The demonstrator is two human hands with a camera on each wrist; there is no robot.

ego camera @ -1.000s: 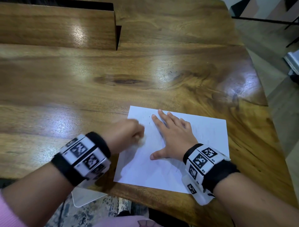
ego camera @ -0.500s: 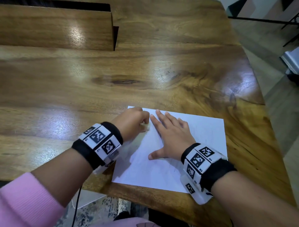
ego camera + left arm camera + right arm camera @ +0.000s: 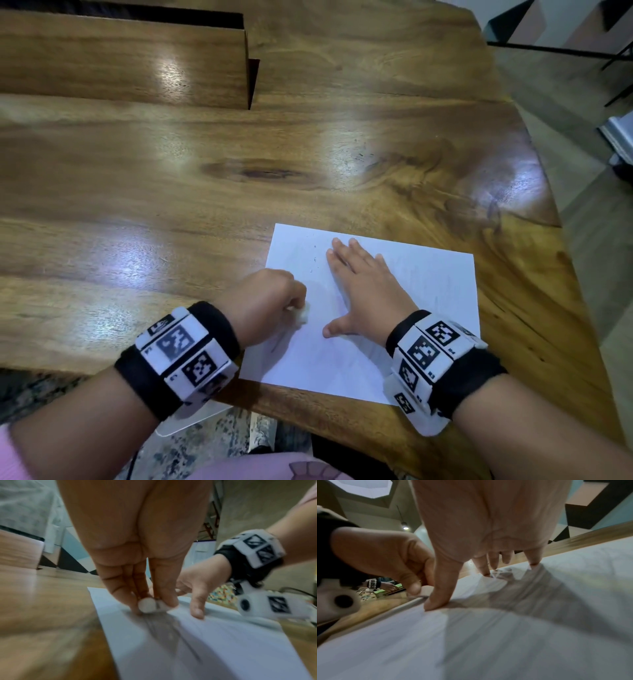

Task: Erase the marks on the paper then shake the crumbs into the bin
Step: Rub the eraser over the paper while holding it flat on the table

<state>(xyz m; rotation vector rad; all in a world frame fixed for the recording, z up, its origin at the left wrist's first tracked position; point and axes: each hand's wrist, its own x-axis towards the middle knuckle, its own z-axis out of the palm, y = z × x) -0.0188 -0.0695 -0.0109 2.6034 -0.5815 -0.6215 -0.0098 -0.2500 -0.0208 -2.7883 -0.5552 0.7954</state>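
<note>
Beyond the paper, a wooden block on the table

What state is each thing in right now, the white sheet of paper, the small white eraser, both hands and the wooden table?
White sheet of paper: flat on the table, faint pencil marks and dark crumbs on it.
Small white eraser: pinched, tip on the paper.
Left hand: curled, pinches the eraser.
Right hand: spread flat, presses the paper down.
Glossy wooden table: bears the paper near its front edge.
</note>
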